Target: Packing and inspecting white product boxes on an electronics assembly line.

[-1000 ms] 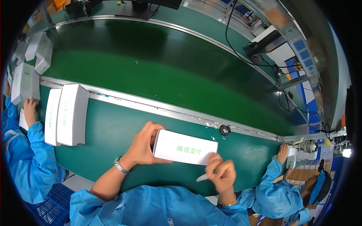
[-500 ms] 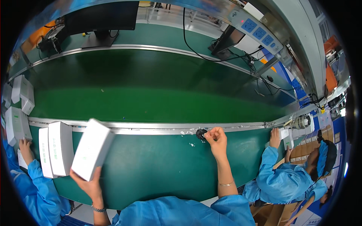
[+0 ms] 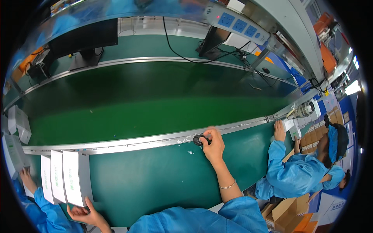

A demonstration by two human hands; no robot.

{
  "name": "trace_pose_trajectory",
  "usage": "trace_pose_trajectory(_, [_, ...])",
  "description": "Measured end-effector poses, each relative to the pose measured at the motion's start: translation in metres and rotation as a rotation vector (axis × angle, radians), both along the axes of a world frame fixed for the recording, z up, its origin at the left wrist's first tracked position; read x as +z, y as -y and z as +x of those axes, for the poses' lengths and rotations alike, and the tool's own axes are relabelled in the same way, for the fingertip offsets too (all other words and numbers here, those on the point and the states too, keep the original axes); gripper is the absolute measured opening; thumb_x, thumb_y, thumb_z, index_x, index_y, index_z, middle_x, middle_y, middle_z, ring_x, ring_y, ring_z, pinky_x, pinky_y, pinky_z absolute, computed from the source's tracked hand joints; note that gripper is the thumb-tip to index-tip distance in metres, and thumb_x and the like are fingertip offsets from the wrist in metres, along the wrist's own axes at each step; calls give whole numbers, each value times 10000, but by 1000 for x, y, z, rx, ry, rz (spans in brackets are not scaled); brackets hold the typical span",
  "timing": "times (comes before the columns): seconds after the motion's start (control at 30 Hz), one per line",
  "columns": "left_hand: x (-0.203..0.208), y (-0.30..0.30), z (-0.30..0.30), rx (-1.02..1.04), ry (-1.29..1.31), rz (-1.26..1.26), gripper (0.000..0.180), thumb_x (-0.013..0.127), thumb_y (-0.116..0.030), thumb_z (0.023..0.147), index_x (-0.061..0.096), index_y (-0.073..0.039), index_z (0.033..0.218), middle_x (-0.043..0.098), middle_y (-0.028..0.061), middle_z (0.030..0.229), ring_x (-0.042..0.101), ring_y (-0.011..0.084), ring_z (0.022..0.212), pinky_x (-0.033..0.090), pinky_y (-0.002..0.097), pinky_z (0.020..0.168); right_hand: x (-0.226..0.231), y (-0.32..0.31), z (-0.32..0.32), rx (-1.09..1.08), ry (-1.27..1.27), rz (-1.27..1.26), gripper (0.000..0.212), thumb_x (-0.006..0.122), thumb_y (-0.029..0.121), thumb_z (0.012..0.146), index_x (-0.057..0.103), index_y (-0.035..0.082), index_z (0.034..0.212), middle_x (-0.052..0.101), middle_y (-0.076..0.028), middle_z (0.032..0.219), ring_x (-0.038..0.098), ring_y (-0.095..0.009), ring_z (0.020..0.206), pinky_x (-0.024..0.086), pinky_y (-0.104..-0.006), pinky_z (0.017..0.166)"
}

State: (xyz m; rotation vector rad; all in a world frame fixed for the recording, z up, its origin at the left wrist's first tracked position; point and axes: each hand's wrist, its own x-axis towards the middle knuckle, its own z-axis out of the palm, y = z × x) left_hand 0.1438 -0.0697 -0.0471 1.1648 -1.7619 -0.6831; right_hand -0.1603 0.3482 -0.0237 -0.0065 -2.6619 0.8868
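Over at the far left, a co-worker's sleeve (image 3: 37,202) in blue reaches onto the green worktop (image 3: 155,182), close to a few white boxes that lie off toward the edge. Next to that stands a row of three white boxes (image 3: 64,176), upright, side by side and touching, their printed faces turned up toward the wearer. The left hand (image 3: 83,213) sits just below the nearest box in the row, palm up and fingers loosely spread; it grips nothing, and its fingertips are at the box's lower corner, though I cannot tell whether they touch it.

Moving right, a metal rail (image 3: 136,141) runs along the worktop's far edge, with the darker green conveyor belt (image 3: 155,108) beyond it. On that rail sits a small black round knob (image 3: 199,140). The right hand (image 3: 213,143) is stretched out to it, fingers curled and pinched around the knob's right side, a thin bracelet on the wrist.

To my eye the step is working that knob, and it goes best with a firm fingertip pinch, the wrist kept low on the worktop and the forearm clear of the box row, while the left hand steadies the boxes so they do not tip.

At the far right another person in a blue coat (image 3: 299,174) and cap leans over small white items by the rail's end, with cardboard cartons (image 3: 285,211) below.
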Motion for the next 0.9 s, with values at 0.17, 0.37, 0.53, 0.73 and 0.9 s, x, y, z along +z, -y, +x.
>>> trace_pose_trajectory(0.17, [13, -23, -1, -329, -194, -364, 568, 752, -62, 929, 428, 16, 1389, 377, 22, 850, 363, 123, 709, 329, 256, 602, -1, -11, -9, -2, -89, -257, 392, 903, 180, 744, 632, 123, 1021, 567, -24, 1091, 542, -162, 712, 503, -324, 659])
trace_pose_trajectory(0.37, [37, -94, -78, -1051, -139, 42, 421, 722, 20, 927, 446, 25, 1245, 405, 19, 708, 332, 128, 592, 292, 287, 537, -8, 1, -4, 1, 62, -79, 348, 849, 288, 778, 628, 171, 1020, 635, -61, 1126, 661, -360, 963, 521, -477, 831])
trace_pose_trajectory(0.53, [47, -145, -143, -1418, 5, 19, 206, 763, -81, 919, 648, -11, 1075, 463, 58, 703, 433, 181, 592, 396, 316, 564, -21, -17, -10, 14, -92, -332, 221, 778, 226, 920, 626, 95, 1014, 609, -22, 954, 562, -142, 679, 483, -318, 646])
trace_pose_trajectory(0.73, [38, -149, -157, -1487, 85, 141, 78, 759, -103, 912, 721, -38, 933, 513, 51, 679, 472, 179, 603, 421, 322, 576, -34, -51, -9, 65, 4, -848, 135, 667, 163, 1033, 622, 48, 977, 538, 69, 730, 454, -8, 634, 369, -197, 577])
trace_pose_trajectory(0.9, [49, -148, -155, -1502, 75, 144, 77, 751, -93, 913, 714, -35, 949, 519, 64, 710, 471, 187, 612, 415, 330, 578, -36, -37, -8, -21, -14, -645, 179, 709, 211, 1004, 647, 44, 990, 617, 37, 766, 529, -37, 693, 452, -231, 635])
